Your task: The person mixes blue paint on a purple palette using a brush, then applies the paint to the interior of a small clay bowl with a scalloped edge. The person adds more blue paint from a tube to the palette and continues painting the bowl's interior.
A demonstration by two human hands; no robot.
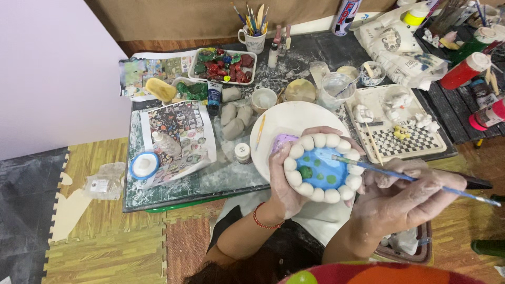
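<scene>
My left hand (284,181) cups a small clay dish (322,168) from below. The dish has a blue inside with green dots and a rim of white round balls. My right hand (405,197) holds a thin blue-handled paintbrush (400,176), and its tip touches the right side of the blue area. Both hands hover over the near edge of a low dark table (173,192), above a white plate (294,118) that carries a purple paint smear and a yellow stick.
On the table lie a tray of red and green painted pieces (223,66), a mug of brushes (253,39), grey clay lumps (234,118), small paint jars (242,152), cups, a checkered tray with white figurines (405,137), and paint bottles (465,71) at right. Foam mats cover the floor.
</scene>
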